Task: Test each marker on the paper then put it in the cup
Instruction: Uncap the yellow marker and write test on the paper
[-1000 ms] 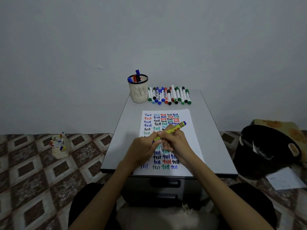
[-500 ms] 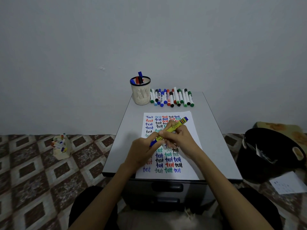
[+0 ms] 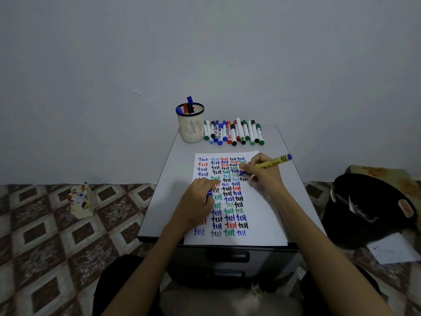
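Observation:
A white paper [image 3: 262,215] covered with rows of the word "test" in several colours lies on the grey table [image 3: 164,190]. My right hand [image 3: 264,174] holds a yellow marker [image 3: 273,161] with a blue end, its blue tip down on the paper's right side. My left hand [image 3: 198,201] rests on the paper's left side, closed on the marker's blue cap [image 3: 209,193]. A beige mesh cup [image 3: 191,126] at the table's back holds a few markers. A row of several markers [image 3: 234,133] lies right of the cup.
The small table has drawers below its front edge. On the patterned floor, a small cup of markers [image 3: 80,200] stands to the left, and a black bag [image 3: 369,210] and a loose sheet [image 3: 394,250] lie to the right. A plain wall is right behind the table.
The two hands have pulled apart: the cap came off in my left hand, and my right hand carried the yellow marker up and right, tip onto the paper.

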